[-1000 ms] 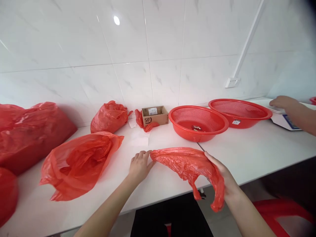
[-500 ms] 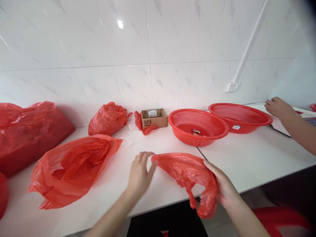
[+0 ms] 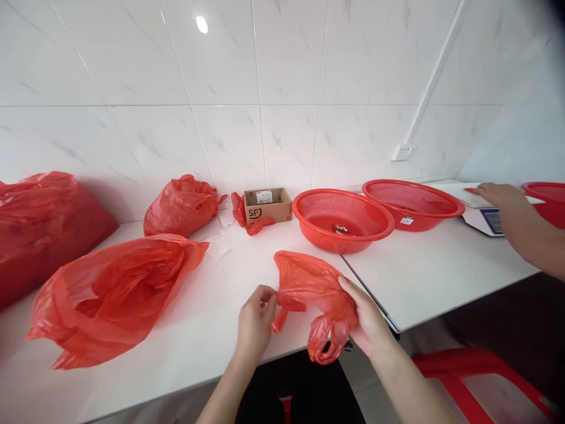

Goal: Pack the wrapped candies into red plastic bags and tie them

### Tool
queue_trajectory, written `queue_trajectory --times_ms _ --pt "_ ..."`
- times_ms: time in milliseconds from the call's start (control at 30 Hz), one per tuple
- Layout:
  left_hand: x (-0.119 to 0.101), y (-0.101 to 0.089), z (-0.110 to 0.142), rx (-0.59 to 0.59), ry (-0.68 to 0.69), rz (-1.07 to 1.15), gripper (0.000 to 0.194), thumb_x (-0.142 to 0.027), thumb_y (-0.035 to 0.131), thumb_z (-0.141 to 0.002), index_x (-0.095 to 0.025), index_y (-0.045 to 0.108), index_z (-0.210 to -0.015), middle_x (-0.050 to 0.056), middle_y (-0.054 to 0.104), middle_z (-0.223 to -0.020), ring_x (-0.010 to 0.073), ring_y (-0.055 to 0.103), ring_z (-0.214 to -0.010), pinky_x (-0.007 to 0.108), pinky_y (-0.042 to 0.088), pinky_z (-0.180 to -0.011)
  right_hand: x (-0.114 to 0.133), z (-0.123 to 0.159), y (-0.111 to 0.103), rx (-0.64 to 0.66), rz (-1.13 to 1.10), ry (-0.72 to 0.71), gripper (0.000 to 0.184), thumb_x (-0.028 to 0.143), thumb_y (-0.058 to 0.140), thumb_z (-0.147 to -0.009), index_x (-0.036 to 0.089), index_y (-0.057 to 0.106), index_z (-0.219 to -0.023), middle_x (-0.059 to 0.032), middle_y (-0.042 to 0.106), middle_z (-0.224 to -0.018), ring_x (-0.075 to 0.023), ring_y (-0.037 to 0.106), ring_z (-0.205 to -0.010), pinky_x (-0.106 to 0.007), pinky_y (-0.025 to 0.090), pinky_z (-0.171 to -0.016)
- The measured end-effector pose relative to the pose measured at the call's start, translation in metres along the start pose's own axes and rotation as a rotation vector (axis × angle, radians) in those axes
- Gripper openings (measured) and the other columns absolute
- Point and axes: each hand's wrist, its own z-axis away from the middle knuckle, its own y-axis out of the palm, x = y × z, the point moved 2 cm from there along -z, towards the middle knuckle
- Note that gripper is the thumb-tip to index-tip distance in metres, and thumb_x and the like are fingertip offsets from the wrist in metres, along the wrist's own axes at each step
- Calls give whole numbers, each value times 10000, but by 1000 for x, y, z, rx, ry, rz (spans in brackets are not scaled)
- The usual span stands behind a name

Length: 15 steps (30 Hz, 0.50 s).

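Note:
Between my hands, over the front edge of the white table (image 3: 212, 330), hangs a crumpled red plastic bag (image 3: 309, 277). My left hand (image 3: 256, 324) pinches one of its handle loops at the left. With the thumb on top, my right hand (image 3: 364, 312) grips the bag's right side; the fingers beneath are partly hidden. A second handle loop dangles below, near my right hand. To the left lies a wide-mouthed red bag (image 3: 119, 300) with more crumpled red plastic inside.
Two red plastic baskets (image 3: 344, 221) stand at the back right, the nearer holding small bits. Beside them, another person's hand (image 3: 498, 194) is over a white scale (image 3: 479, 218). A cardboard box (image 3: 268, 206) and full red bags (image 3: 180, 206) line the wall. A red stool (image 3: 468, 365) stands below right.
My left hand has closed on a handle loop of the bag and drawn it down. The view has swung right, showing the scale, with the other person's hand now over it.

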Motion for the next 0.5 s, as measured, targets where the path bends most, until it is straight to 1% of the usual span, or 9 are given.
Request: queue_trajectory --times_ms 67,133,167,233,300,367,433,467,500 --pt "2 -15 -1 -76 -76 119 176 -392 492 -867 -222 527 -836 35 654 -834 196 614 -777 354 471 -725 3 -5 -15 -67 -56 -11 231 315 782 -715 196 586 -691 53 572 -606 -84 505 -530 -205 418 -510" --pt "3 -26 1 -144 -144 235 196 -418 465 -873 -223 459 -864 29 644 -823 180 620 -742 324 483 -660 9 -6 -23 -167 -106 -41 338 273 828 -632 195 499 -629 81 473 -508 -54 367 -414 -189 295 -398" --pt "2 -30 2 -165 -168 285 202 -422 473 -868 -224 438 -865 19 636 -801 169 616 -715 304 479 -628 14 -3 -23 -216 -108 -70 361 266 835 -610 199 481 -632 80 484 -516 -50 342 -402 -192 266 -382" --pt "-2 -34 6 -186 -202 362 212 -418 507 -854 -224 423 -852 -9 610 -732 143 585 -645 260 449 -568 25 11 -11 -253 -43 -159 336 307 811 -647 213 491 -690 52 585 -625 -62 393 -435 -204 306 -409" --pt "-12 -34 8 -184 -226 418 216 -405 543 -840 -221 431 -840 -26 594 -692 121 548 -589 231 417 -530 33 30 15 -146 128 -249 267 384 720 -768 233 500 -756 29 636 -707 -92 462 -485 -233 378 -473" --pt "-24 -32 10 -162 -237 474 227 -405 574 -824 -217 446 -836 -26 604 -702 111 542 -576 216 399 -511 33 46 47 81 426 -330 176 392 624 -859 247 531 -819 3 657 -762 -136 558 -597 -282 462 -594" --pt "-35 -28 10 -128 -242 534 259 -430 605 -800 -217 460 -832 -32 602 -696 105 534 -558 208 391 -499 23 49 72 269 810 -468 94 328 619 -856 251 593 -903 -51 674 -929 -204 620 -835 -364 494 -780" --pt "-39 -27 9 -111 -247 563 273 -440 618 -787 -218 465 -825 -41 586 -673 102 527 -545 206 394 -499 16 46 79 307 1000 -554 117 276 632 -830 250 623 -944 -78 659 -1038 -241 605 -957 -407 474 -862" --pt "-41 -26 9 -98 -256 589 280 -443 627 -775 -218 466 -813 -51 563 -646 98 519 -534 207 407 -507 8 38 82 305 1162 -629 172 220 631 -802 249 645 -971 -97 636 -1114 -272 580 -1029 -439 452 -904"
